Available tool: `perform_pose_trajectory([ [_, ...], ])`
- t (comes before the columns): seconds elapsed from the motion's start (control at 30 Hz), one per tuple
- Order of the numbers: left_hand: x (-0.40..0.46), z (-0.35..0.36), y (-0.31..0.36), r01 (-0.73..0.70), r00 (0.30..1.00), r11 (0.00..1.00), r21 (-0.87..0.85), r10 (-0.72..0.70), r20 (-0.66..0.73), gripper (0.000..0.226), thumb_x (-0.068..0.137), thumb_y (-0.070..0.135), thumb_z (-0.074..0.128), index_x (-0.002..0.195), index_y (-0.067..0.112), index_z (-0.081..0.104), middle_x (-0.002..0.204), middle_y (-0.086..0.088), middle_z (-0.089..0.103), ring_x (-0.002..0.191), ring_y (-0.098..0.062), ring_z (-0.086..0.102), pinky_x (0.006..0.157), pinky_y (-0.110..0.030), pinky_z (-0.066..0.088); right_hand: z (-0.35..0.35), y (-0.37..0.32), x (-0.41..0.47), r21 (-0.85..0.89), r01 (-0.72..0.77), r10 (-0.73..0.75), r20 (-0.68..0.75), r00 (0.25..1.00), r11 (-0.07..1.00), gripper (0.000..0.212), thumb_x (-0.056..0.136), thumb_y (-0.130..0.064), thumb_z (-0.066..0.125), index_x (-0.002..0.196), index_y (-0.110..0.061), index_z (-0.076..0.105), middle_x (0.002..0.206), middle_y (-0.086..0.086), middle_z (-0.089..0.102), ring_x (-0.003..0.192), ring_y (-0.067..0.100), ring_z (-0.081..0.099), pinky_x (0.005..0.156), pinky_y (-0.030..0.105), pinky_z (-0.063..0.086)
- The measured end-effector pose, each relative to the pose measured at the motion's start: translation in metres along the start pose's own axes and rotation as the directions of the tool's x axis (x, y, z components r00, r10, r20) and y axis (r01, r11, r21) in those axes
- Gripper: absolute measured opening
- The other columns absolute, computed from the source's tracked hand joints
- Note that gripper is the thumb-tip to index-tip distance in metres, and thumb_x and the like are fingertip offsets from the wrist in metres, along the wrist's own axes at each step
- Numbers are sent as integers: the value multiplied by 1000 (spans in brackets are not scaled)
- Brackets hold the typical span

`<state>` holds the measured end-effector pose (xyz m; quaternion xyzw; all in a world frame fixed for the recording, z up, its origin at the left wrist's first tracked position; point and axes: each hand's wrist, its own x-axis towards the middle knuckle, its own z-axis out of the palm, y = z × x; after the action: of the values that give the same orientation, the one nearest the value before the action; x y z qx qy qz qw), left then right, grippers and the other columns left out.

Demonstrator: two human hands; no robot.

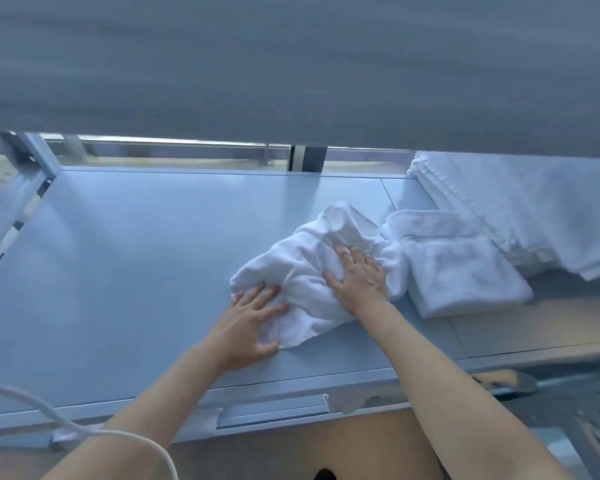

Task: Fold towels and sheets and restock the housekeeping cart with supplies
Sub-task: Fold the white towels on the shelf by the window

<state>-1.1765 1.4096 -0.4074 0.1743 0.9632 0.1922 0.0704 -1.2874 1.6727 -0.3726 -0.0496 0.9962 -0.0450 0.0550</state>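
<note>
A crumpled white towel (305,268) lies on the pale blue shelf (136,271), right of the middle. My left hand (248,323) lies flat on the towel's near left corner with fingers spread. My right hand (359,278) presses on the towel's middle, fingers spread and pointing away from me. Just to the right, touching the crumpled towel, sits a folded white towel (454,271).
A stack of folded white linen (520,216) fills the back right of the shelf. An upper shelf or panel (291,64) hangs low across the top of the view. Metal frame posts (21,178) stand at the left. A white cord (84,427) crosses the lower left.
</note>
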Motion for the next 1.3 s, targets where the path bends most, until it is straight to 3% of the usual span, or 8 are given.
perform_pose_trajectory([
  [0.13, -15, -17, -19, -29, 999, 999, -24, 29, 27, 68, 83, 56, 59, 149, 54, 40, 169, 20, 12, 159, -13, 4, 128, -42, 8, -10, -15, -17, -12, -22, 22, 12, 1000, 1000, 71, 97, -67, 38, 158, -33, 25, 158, 1, 35, 136, 32, 41, 109, 50, 37],
  [0.3, -28, -43, -33, 349, 936, 930, 116, -339, -100, 61, 94, 23, 53, 150, 45, 44, 172, 7, 9, 159, -24, 5, 124, -53, 15, -22, -52, -73, -39, 20, -17, 64, 998, 999, 63, 97, -66, 37, 137, -19, 50, 126, 7, 63, 112, 30, 64, 81, 40, 46],
  [0.43, -23, -37, -4, 359, 882, 887, -291, -425, -206, 59, 101, 39, 51, 157, 28, 36, 168, -2, 24, 154, -24, 21, 124, -46, 21, -34, -81, -86, -19, 134, -135, -188, 973, 991, 33, 94, -51, 47, 84, -21, 59, 85, 3, 66, 84, 28, 68, 68, 34, 36],
  [0.6, -29, -6, 4, 376, 912, 911, -171, -396, -104, 72, 101, 58, 43, 162, 39, 10, 171, 9, 12, 159, -17, 4, 126, -49, 8, -28, -79, -60, 219, 250, -245, -51, 968, 943, 55, 97, -49, 56, 146, -25, 49, 152, 1, 43, 138, 24, 41, 107, 43, 35],
  [0.7, -34, -2, -1, 307, 918, 930, -204, -346, -196, 69, 99, 50, 54, 160, 35, 26, 166, 9, 29, 156, -18, 20, 125, -46, 16, -4, -75, -55, 417, 31, -104, 153, 983, 908, 52, 97, -51, 57, 143, -28, 51, 144, 0, 50, 136, 24, 42, 109, 42, 35],
  [0.93, -31, -24, 7, 217, 818, 916, -337, -359, -450, 25, 89, 4, 68, 114, 9, 69, 106, -5, 67, 104, -31, 63, 88, -40, 50, -13, -84, -51, 580, 165, -57, -199, 978, 797, 17, 87, 4, 56, 89, -6, 69, 90, 7, 61, 94, 34, 59, 76, 32, 40],
  [1.17, -6, -89, 18, 65, 586, 994, -85, -107, -803, 36, 84, 0, 65, 117, 16, 64, 115, 3, 61, 104, -24, 56, 88, -33, 48, -65, -86, -53, 149, 526, -193, -820, 539, 838, 29, 92, 1, 52, 111, -14, 67, 111, 0, 61, 104, 27, 53, 84, 38, 41],
  [1.3, -3, -61, 9, 219, 842, 970, -109, -245, -480, 59, 91, 26, 67, 147, 20, 50, 153, -7, 45, 137, -31, 44, 110, -43, 41, -33, -87, -51, 43, 363, -320, -384, 866, 931, 62, 87, -20, 58, 147, -22, 43, 158, 4, 35, 151, 26, 25, 116, 55, 25],
])
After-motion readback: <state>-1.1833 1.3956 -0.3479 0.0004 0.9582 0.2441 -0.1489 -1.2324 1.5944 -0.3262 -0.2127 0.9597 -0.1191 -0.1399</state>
